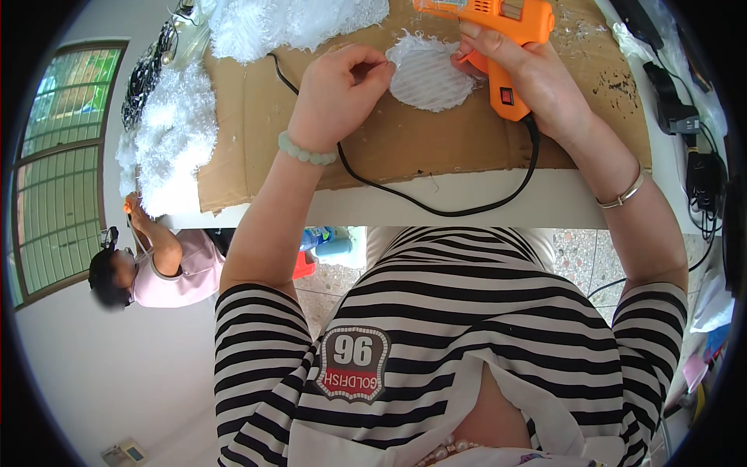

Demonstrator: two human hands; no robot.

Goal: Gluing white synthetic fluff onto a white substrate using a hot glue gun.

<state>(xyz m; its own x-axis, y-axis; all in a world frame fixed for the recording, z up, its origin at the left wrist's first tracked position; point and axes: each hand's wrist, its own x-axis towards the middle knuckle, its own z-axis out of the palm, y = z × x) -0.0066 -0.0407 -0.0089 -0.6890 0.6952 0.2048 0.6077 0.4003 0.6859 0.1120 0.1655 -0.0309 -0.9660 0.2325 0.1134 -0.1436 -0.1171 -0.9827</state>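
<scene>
On cardboard (405, 140) atop the table (498, 206), head view: white disc (432, 78) w/ fuzzy rim lies flat. L hand (338, 93) pinches disc's left edge, fingers curled. R hand (529, 74) gripping orange glue gun (498, 31), nozzle touching disc's right edge (black cord (436, 206) loops toward table's near edge). White fluff (175, 132) piled at left. Another person (156, 265) sits lower left.

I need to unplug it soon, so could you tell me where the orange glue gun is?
In the head view, upper right: the orange glue gun is in the right hand, beside the white oval piece.
</scene>
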